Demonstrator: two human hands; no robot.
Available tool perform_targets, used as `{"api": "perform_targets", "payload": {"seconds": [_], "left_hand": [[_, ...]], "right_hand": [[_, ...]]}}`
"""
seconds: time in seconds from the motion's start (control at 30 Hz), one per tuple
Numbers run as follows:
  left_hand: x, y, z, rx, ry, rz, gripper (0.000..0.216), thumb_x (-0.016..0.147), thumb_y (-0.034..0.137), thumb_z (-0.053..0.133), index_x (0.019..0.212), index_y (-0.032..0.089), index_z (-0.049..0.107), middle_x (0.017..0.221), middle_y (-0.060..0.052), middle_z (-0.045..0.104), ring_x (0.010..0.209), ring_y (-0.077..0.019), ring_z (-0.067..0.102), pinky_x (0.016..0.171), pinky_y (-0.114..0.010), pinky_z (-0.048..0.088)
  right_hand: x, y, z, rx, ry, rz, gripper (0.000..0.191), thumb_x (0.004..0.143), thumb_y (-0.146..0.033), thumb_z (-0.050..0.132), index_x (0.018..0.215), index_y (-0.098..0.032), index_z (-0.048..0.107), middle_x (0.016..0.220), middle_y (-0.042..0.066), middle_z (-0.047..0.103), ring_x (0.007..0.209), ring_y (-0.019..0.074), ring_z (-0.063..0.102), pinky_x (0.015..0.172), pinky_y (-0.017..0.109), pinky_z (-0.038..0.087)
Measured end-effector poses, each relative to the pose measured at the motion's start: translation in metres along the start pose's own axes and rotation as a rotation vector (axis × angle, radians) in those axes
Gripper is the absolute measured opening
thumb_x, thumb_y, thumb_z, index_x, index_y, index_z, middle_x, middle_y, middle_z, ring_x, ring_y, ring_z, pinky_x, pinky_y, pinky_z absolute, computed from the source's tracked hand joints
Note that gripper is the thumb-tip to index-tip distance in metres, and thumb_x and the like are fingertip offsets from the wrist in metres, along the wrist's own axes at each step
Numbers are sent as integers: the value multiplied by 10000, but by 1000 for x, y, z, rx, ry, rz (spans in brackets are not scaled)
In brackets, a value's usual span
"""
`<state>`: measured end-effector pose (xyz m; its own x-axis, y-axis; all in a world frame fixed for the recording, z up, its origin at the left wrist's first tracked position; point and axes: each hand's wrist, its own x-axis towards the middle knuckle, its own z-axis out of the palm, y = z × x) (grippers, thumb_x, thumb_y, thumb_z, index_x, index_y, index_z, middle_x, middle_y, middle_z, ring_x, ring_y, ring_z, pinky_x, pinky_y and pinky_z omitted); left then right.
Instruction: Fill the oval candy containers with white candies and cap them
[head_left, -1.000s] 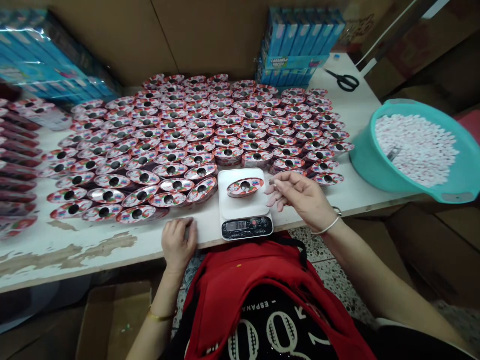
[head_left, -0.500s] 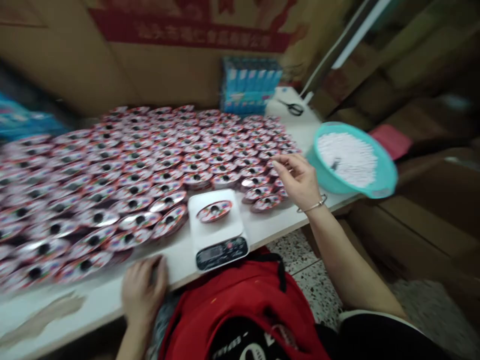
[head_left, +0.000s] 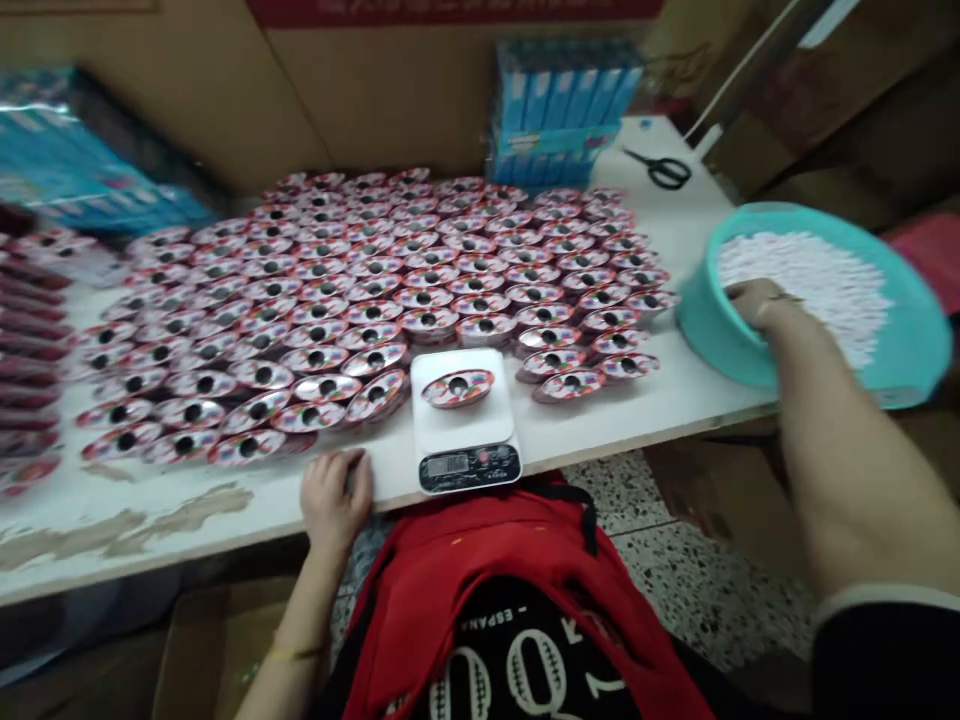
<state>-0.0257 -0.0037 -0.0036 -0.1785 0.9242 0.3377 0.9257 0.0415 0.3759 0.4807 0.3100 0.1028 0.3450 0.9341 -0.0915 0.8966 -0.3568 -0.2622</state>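
Observation:
A white digital scale (head_left: 466,432) stands at the table's front edge. On its plate lies one red-and-white pouch (head_left: 475,387) with an oval top and a dark round opening. My left hand (head_left: 335,492) rests on the table edge left of the scale, fingers loosely bent, thumb apart, holding nothing visible. Over the near left rim of a turquoise basin (head_left: 724,340), my right hand (head_left: 761,300) reaches in. Its fingers are hidden, so I cannot see whether they grip anything. Many small white pieces (head_left: 814,275) fill the basin.
Rows of similar pouches (head_left: 322,270) cover much of the table behind and beside the scale. Black scissors (head_left: 667,174) lie at the back right, near blue wrapped boxes (head_left: 559,110). More blue boxes (head_left: 90,160) stand at the left. Cardboard surrounds the table.
My right hand has moved right, from above the pouches near the scale to inside the basin's rim. My left hand stays on the table edge. The camera view has shifted.

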Motion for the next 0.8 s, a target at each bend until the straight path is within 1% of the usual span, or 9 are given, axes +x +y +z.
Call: {"api": "perform_targets", "payload": {"seconds": [0.1, 0.2, 0.3, 0.37, 0.47, 0.53, 0.63, 0.7, 0.8], "left_hand": [[-2, 0, 0, 16, -11, -11, 111, 855, 261, 559, 928, 192, 604, 833, -59, 636, 804, -189, 561, 753, -319, 433], [-4, -1, -1, 16, -12, -14, 116, 855, 269, 561, 933, 194, 604, 842, -60, 637, 801, -190, 556, 750, -322, 430], [-5, -2, 0, 14, -15, -13, 119, 851, 270, 567, 933, 193, 604, 841, -62, 637, 798, -194, 556, 745, -329, 430], [-5, -2, 0, 16, -13, -8, 116, 850, 267, 572, 931, 192, 604, 839, -62, 638, 796, -195, 558, 744, -331, 432], [-5, -3, 1, 8, 0, 7, 114, 852, 263, 576, 935, 190, 603, 846, -63, 639, 803, -197, 558, 747, -332, 436], [-6, -4, 1, 5, 6, 8, 115, 855, 266, 574, 937, 191, 605, 849, -64, 637, 812, -199, 560, 745, -330, 437], [-6, -5, 1, 5, 0, -3, 115, 862, 274, 563, 930, 194, 611, 844, -64, 635, 811, -200, 560, 740, -329, 433], [-7, -6, 1, 5, -11, -14, 119, 863, 276, 559, 930, 194, 614, 844, -64, 635, 811, -200, 561, 746, -332, 430], [-7, -5, 0, -1, -22, -24, 127, 864, 277, 556, 939, 192, 616, 849, -64, 637, 815, -200, 562, 759, -336, 429]], "right_hand": [[13, 10, 2, -19, -70, 113, 327, 768, -180, 703, 933, 102, 708, 930, 284, 669, 961, 285, 637, 668, 395, 372], [14, 18, 0, 129, 100, 165, 317, 855, -148, 613, 1054, 88, 682, 953, 281, 670, 878, 225, 661, 609, 356, 386], [8, 19, -4, 231, 294, 95, 287, 877, -89, 555, 1075, 78, 678, 984, 287, 664, 812, 191, 666, 567, 322, 400], [6, 18, -7, 220, 317, 104, 259, 853, -54, 572, 1053, 60, 691, 966, 278, 671, 753, 175, 659, 545, 314, 392], [5, 16, -10, 221, 297, 171, 213, 808, -6, 599, 979, 31, 721, 848, 256, 686, 539, 130, 581, 496, 318, 369], [0, 9, -12, 270, 379, 133, 198, 775, 24, 608, 924, 12, 738, 795, 239, 686, 453, 101, 508, 485, 317, 378], [-30, -20, -13, 504, 505, -67, 171, 750, 28, 639, 876, -31, 738, 717, 168, 674, 430, 88, 479, 470, 289, 395], [-71, -53, -10, 715, 404, -266, 132, 736, -13, 690, 845, -80, 722, 665, 95, 651, 447, 97, 499, 461, 266, 396], [-144, -108, 1, 869, 14, -625, 103, 786, -163, 710, 888, -152, 702, 769, 58, 669, 565, 124, 562, 540, 272, 454]]}}
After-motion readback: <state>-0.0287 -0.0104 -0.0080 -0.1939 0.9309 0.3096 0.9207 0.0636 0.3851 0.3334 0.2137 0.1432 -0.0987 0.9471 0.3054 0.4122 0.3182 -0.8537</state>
